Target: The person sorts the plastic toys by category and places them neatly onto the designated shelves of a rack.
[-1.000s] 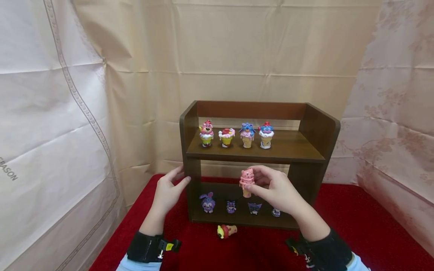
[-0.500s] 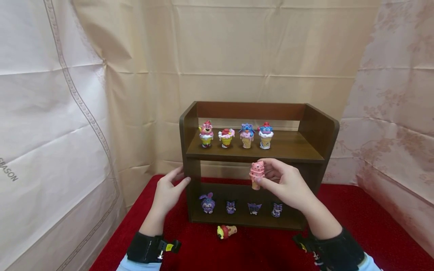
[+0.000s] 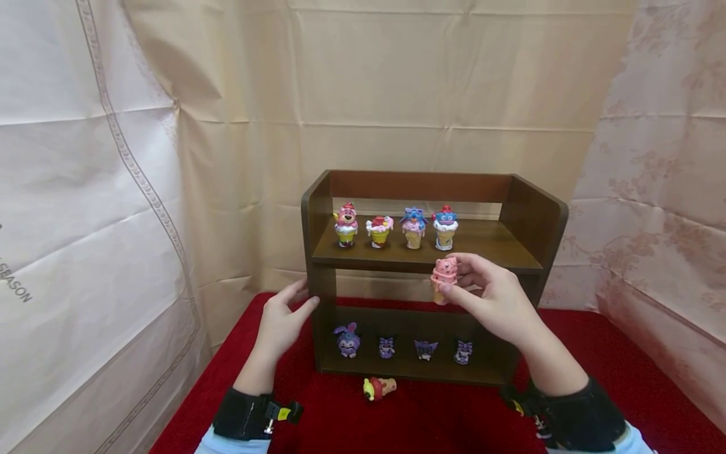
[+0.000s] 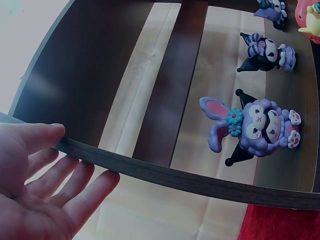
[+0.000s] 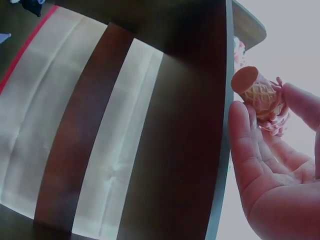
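Observation:
Between thumb and fingers, my right hand (image 3: 493, 299) pinches a pink bear ice-cream-cone figurine (image 3: 445, 274), upright just below the upper board's front edge. In the right wrist view its waffle cone (image 5: 260, 95) points toward the camera. My left hand (image 3: 285, 321) rests at the left side panel of the brown two-tier shelf (image 3: 391, 258), its fingers lightly extended along the panel edge (image 4: 150, 171). On the top tier stand several ice-cream figurines: a pink bear with a red top (image 3: 346, 226), a yellow-cupped one (image 3: 379, 231), a blue-eared one (image 3: 414, 227) and a blue-faced one (image 3: 445, 227).
Purple figurines stand along the lower tier, among them a rabbit-eared one (image 3: 348, 340), a small one (image 3: 386, 347) and a bow-topped one (image 3: 462, 352). A yellow-and-red cone figurine (image 3: 379, 388) lies on its side on the red cloth (image 3: 431, 416) before the shelf.
My right hand has carried the pink bear cone figurine up and to the right, from before the lower compartment to near the upper board's edge. The left hand has stayed put.

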`<state>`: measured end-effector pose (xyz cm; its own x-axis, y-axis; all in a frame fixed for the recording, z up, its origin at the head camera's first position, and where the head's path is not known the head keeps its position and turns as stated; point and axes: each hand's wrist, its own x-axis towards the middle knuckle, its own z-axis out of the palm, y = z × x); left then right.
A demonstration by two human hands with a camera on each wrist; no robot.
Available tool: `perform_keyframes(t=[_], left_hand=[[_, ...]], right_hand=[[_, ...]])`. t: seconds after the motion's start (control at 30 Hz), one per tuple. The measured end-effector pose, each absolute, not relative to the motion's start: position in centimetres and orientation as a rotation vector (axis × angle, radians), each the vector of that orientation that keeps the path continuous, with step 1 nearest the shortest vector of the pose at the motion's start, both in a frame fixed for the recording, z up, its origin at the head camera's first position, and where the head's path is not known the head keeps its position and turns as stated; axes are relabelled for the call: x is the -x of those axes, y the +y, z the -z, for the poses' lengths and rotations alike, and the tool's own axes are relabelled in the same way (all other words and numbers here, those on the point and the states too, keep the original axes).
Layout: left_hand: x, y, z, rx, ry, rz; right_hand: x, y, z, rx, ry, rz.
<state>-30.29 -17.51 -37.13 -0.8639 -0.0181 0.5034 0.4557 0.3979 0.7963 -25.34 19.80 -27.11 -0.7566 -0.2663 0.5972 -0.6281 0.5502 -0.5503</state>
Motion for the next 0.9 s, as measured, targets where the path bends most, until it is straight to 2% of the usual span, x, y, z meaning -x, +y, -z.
perform_keyframes(t=[0.9], left_hand=[[30.3, -17.5, 37.2, 0.373, -2.22, 1.482]], right_hand=[[26.3, 22.5, 24.3, -0.558, -2.218, -0.911]])
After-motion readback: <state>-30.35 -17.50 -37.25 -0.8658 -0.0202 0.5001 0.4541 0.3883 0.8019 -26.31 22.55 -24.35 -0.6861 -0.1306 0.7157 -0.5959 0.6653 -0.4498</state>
